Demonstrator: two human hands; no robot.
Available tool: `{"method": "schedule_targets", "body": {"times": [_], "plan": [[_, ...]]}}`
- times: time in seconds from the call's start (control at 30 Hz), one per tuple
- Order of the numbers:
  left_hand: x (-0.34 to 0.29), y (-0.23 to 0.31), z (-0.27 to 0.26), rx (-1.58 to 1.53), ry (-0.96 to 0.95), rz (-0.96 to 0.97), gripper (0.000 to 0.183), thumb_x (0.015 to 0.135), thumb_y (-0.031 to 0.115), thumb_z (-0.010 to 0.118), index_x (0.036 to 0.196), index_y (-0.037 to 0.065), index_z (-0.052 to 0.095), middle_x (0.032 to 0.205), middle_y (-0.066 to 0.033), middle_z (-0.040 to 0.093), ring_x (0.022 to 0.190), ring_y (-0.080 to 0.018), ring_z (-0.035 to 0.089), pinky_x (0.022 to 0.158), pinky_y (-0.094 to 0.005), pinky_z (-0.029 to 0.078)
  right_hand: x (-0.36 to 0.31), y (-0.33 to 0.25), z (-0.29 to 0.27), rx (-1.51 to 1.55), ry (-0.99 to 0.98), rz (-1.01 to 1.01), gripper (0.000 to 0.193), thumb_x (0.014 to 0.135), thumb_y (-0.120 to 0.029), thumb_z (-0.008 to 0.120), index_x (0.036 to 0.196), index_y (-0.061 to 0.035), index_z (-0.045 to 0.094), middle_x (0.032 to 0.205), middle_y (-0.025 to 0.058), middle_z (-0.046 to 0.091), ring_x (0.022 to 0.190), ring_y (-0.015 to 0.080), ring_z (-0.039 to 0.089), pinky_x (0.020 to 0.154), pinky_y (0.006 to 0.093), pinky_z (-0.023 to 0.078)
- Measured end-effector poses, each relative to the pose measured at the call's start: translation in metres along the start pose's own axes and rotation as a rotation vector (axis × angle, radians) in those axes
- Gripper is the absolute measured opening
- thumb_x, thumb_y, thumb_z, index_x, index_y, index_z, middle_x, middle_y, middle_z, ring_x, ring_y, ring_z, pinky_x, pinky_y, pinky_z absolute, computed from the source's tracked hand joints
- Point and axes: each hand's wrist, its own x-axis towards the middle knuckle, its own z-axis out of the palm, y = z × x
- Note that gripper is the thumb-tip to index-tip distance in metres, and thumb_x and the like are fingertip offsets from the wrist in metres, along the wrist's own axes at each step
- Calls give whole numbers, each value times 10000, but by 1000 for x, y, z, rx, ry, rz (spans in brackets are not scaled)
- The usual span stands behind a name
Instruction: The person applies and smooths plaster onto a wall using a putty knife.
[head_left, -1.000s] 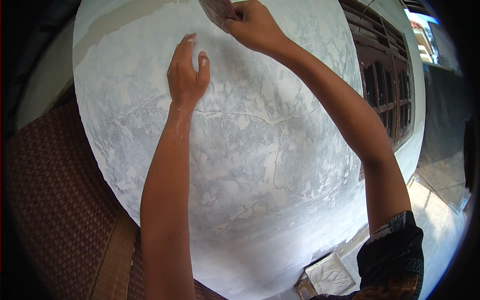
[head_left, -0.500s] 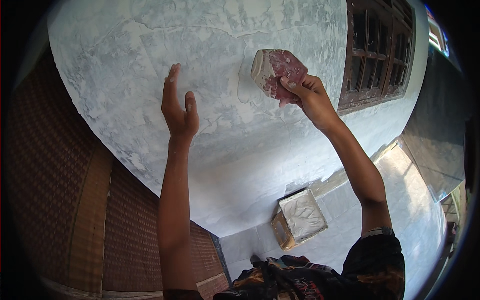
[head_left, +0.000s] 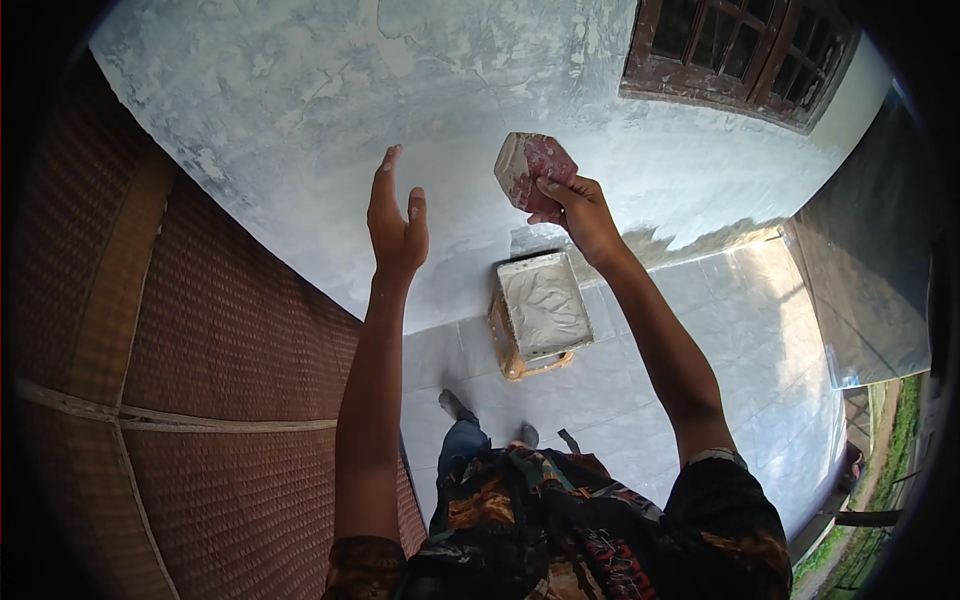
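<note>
My right hand grips a flat, maroon, many-sided putty spreader, thumb on its face. Pale putty coats the spreader's left side. It is held up in front of the wall, which has patchy white and grey filler on it. My left hand is raised to the left, holding nothing, with thumb and fingers apart and pale smears on the fingertips. Below the spreader, a rectangular tray holds smooth whitish putty. The tray rests on a yellowish-brown stool.
A brown-framed window is set in the wall at upper right. Woven brown panels stand along the left. Pale grey tiles cover the floor. A dark sheet hangs at right, with grass beyond.
My view has tilted down, showing more floor and the tray nearer the middle. The spreader and both hands are now lower along the wall, closer to the tray.
</note>
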Motion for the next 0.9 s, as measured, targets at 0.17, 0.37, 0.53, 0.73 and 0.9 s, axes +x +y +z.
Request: {"method": "schedule_targets", "body": {"times": [0.17,0.37,0.53,0.73,0.9], "plan": [[-64,32,22,-27,-85,-158,540,910,118,458,1420,-49,403,1438,-232,468,1375,-363,413,1154,-445,294,-52,35,-28,14,97,101,260,939,-133,596,1075,81,652,956,146,690,851,206,695,710,328,604],[-120,47,31,-13,-195,-258,528,974,219,473,1436,-22,386,1451,-225,449,1374,-365,409,1144,-435,317,-90,89,-52,-45,142,116,257,951,-173,602,1056,49,677,861,87,685,681,114,596,571,275,478],[-158,51,31,-3,-245,-292,532,979,215,493,1441,-20,378,1452,-221,447,1371,-351,417,1140,-428,328,-116,121,-56,-154,177,163,263,947,-174,610,1047,61,675,845,86,687,671,108,603,567,269,481],[-195,58,29,57,-324,-340,548,985,246,491,1450,-16,365,1458,-222,440,1369,-363,413,1151,-427,312,-136,154,-57,-178,253,185,258,942,-158,613,1004,85,673,844,119,699,700,144,654,604,280,534],[-223,49,32,46,-370,-434,554,991,273,472,1451,-18,363,1465,-226,433,1371,-366,405,1153,-432,306,-154,181,-61,-164,309,235,248,937,-153,618,970,86,675,829,127,695,689,158,661,598,288,541]]}}
